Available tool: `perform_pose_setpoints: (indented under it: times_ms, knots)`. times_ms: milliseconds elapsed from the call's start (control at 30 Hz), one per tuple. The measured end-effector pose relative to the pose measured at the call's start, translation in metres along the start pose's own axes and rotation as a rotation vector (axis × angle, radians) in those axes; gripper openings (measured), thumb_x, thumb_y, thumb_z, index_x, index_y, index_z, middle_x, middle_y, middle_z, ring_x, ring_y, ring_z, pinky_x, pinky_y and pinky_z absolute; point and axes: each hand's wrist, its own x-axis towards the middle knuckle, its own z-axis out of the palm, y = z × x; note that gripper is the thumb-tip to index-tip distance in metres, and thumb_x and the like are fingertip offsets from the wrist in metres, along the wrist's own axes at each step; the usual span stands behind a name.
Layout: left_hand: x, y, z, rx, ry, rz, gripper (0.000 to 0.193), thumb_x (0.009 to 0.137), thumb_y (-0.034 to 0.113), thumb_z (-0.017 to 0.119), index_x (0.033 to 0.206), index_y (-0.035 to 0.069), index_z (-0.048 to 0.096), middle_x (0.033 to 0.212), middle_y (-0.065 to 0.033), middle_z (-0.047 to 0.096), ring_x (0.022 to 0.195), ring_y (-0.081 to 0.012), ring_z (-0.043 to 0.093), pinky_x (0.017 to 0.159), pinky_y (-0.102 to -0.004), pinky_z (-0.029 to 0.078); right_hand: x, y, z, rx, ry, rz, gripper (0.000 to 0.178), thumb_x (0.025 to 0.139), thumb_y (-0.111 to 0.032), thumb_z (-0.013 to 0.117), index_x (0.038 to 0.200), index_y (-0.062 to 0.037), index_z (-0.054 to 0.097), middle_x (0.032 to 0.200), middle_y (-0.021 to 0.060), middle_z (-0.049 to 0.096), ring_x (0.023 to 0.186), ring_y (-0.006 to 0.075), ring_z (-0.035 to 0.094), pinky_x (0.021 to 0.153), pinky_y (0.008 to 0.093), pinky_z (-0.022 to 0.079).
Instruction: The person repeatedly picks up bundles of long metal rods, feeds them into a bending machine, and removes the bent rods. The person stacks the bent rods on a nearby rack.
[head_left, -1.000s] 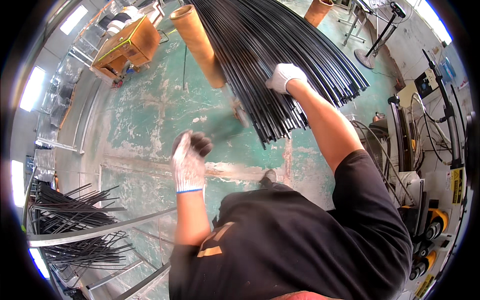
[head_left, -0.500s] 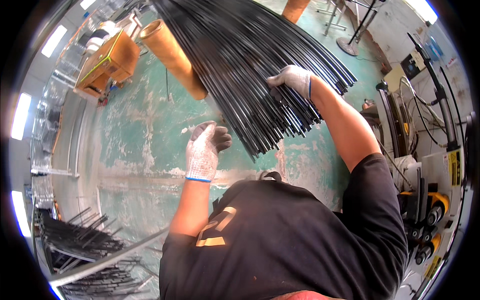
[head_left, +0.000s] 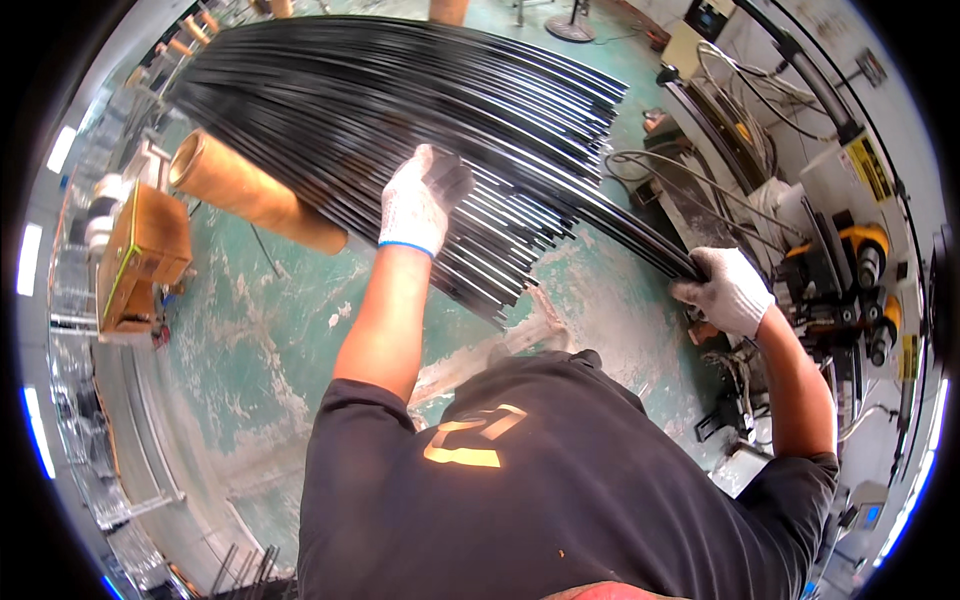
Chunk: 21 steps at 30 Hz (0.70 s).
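My right hand (head_left: pixel 730 290), in a white knit glove, is closed around the ends of a few thin black rods (head_left: pixel 640 234) that stick out from the stack toward the right. The rest of the long black rods (head_left: pixel 330 90) lie side by side in a wide bundle, their near ends uneven. Over the near side of that bundle is my left hand (head_left: pixel 425 198), gloved in white with a grey palm coating. Its fingers are curled in; what they hold, if anything, is hidden.
A large brown cardboard tube (head_left: pixel 255 195) slants under the bundle at left. Beyond it stands a wooden cabinet (head_left: pixel 150 255). Machinery with yellow and black parts (head_left: pixel 865 250) and loose cables (head_left: pixel 690 205) is close at right. The floor (head_left: pixel 260 350) is worn green. A round stand base (head_left: pixel 570 28) is at the back.
My right hand has moved right and nearer, drawing a few black rods out past the others. My left hand has gone up over the bundle. The view has turned to the right.
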Motion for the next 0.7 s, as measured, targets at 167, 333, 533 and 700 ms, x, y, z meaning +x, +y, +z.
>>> perform_pose_setpoints:
  times_ms: [167, 333, 533, 700]
  knots:
    - [0.007, -0.011, -0.018, 0.047, 0.085, 0.070, 0.026, 0.106, 0.022, 0.044, 0.114, -0.001, 0.055, 0.117, -0.0227, 0.060, 0.112, -0.0415, 0.058, 0.103, -0.0553, 0.052, 0.011, -0.007, 0.027, -0.293, 0.142, -0.287, 0.036, 0.088, -0.033, 0.079, 0.093, 0.0018, 0.070, 0.075, 0.0220, 0.067, 0.073, 0.0385, 0.069, 0.072, 0.0445, 0.054]
    - [-0.035, 0.004, 0.000, -0.074, 0.145, 0.258, 0.019, 0.098, 0.012, 0.064, 0.115, 0.006, 0.057, 0.098, -0.0170, 0.068, 0.086, -0.0319, 0.069, 0.077, -0.0466, 0.062, 0.097, -0.088, 0.049, -0.402, 0.127, -0.444, 0.043, 0.095, -0.040, 0.068, 0.098, 0.0032, 0.073, 0.085, 0.0252, 0.072, 0.085, 0.0392, 0.073, 0.080, 0.0465, 0.058]
    - [-0.071, -0.002, 0.024, -0.008, 0.073, 0.312, 0.026, 0.107, 0.024, 0.054, 0.115, 0.000, 0.056, 0.109, -0.0229, 0.066, 0.100, -0.0401, 0.065, 0.096, -0.0532, 0.057, 0.105, -0.141, 0.014, -0.515, 0.210, -0.521, 0.044, 0.097, -0.040, 0.062, 0.100, 0.0018, 0.077, 0.094, 0.0257, 0.074, 0.090, 0.0404, 0.073, 0.082, 0.0467, 0.058]
    - [-0.037, -0.013, 0.010, -0.121, -0.107, 0.023, 0.042, 0.107, 0.040, 0.053, 0.112, -0.002, 0.053, 0.116, -0.0264, 0.060, 0.112, -0.0439, 0.059, 0.103, -0.0582, 0.051, 0.019, -0.037, -0.014, -0.550, 0.309, -0.359, 0.039, 0.097, -0.038, 0.068, 0.100, 0.0008, 0.068, 0.087, 0.0226, 0.073, 0.084, 0.0408, 0.073, 0.077, 0.0482, 0.058]
